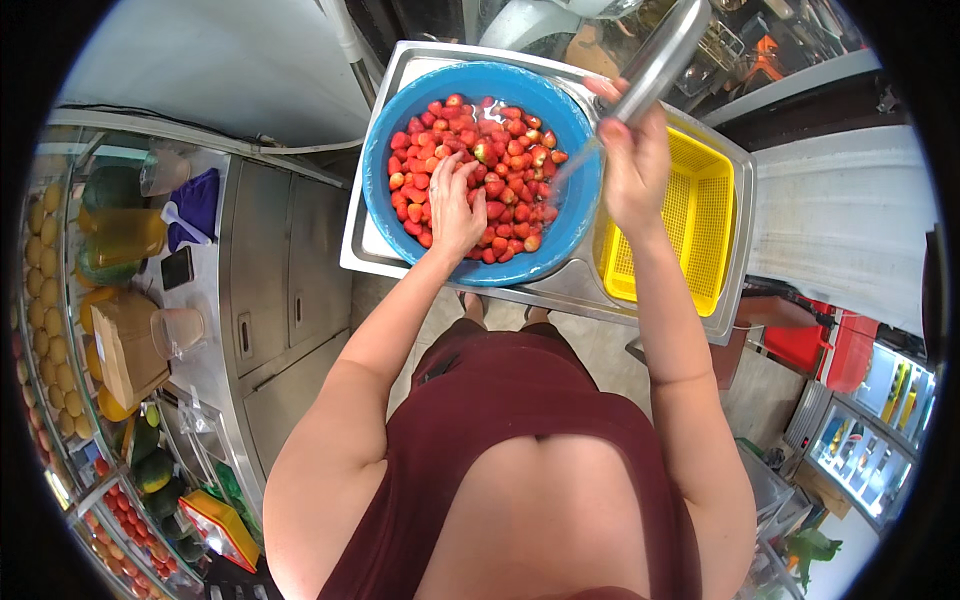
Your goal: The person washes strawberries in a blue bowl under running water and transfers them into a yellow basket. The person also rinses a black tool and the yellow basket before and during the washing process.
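Note:
A large blue plastic basin [480, 279] full of strawberries [517, 165] in water stands on the left part of a stainless steel sink unit [375, 255]. My left hand [456, 206] rests on the strawberries with its fingers spread, not closed around any. Over the basin's right rim, my right hand [637, 157] grips a metal faucet spout [664, 60], slightly blurred. A stream of water runs from the spout down to the basin's right inner side. Beneath my right forearm a yellow plastic colander basket [701, 225] sits in the sink bowl.
To the left is a steel counter [199, 300] with a phone [178, 268], a purple cloth [196, 206], a paper bag [127, 349] and plastic jugs. Glass shelving with fruit stands beyond it. A white pipe [341, 30] rises behind the sink.

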Motion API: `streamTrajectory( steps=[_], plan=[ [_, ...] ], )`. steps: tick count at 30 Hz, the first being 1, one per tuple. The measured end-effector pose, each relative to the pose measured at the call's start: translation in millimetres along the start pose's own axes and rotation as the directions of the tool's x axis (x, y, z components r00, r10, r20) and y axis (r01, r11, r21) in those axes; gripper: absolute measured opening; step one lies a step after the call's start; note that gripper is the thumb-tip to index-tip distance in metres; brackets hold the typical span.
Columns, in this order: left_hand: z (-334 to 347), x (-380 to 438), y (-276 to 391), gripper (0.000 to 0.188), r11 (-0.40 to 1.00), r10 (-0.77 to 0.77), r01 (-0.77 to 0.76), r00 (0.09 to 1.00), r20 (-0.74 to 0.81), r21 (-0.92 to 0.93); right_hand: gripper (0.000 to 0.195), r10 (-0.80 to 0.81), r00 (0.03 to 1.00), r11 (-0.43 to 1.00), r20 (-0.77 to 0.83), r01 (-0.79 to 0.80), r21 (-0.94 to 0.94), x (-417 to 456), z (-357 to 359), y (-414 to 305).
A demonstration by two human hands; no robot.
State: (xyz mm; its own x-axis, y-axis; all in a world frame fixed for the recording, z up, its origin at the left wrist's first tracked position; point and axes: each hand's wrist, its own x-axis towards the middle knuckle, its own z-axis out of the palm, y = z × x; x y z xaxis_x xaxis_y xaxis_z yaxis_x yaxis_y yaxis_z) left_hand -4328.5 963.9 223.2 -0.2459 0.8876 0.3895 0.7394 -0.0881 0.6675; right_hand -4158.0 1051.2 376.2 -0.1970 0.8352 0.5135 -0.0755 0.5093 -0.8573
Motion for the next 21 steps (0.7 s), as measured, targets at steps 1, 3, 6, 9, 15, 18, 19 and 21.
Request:
streamTrajectory(
  steps=[1,3,6,9,15,18,19,21],
  plan=[
    [-1,2,-4,0.043,1.0,-0.004,0.004,1.0,-0.014,0.003,0.034,0.042,0.999,0.998,-0.008,-0.042,-0.043,7,13,3],
    [-5,7,-10,0.043,1.0,-0.007,0.008,0.999,-0.04,0.008,0.031,0.139,0.99,0.99,-0.009,-0.139,-0.013,26,37,2],
    [-19,14,-23,0.043,0.996,-0.019,0.023,0.999,-0.05,0.081,0.028,0.057,0.998,0.997,-0.041,-0.059,-0.057,60,61,37],
    [-36,15,-40,0.048,0.986,-0.036,0.047,0.997,-0.071,0.159,0.036,0.188,0.981,0.973,0.037,-0.181,-0.145,75,63,51],
    [-61,5,-83,0.058,0.942,-0.304,0.309,0.951,-0.063,0.126,0.045,0.374,0.904,0.877,0.209,-0.271,-0.396,14,-17,89],
    [-56,2,-92,0.052,0.932,-0.248,0.259,0.966,-0.073,0.254,0.032,0.408,0.884,0.711,-0.228,-0.464,-0.528,-14,-97,170],
    [-57,1,-93,0.051,0.928,-0.257,0.273,0.962,-0.093,0.255,0.029,0.465,0.785,0.647,-0.409,-0.617,-0.448,-14,-107,181],
    [-55,4,-88,0.048,0.929,-0.252,0.271,0.962,-0.108,0.25,0.031,0.563,0.628,0.532,-0.537,-0.773,-0.346,-12,-130,207]
  ],
)
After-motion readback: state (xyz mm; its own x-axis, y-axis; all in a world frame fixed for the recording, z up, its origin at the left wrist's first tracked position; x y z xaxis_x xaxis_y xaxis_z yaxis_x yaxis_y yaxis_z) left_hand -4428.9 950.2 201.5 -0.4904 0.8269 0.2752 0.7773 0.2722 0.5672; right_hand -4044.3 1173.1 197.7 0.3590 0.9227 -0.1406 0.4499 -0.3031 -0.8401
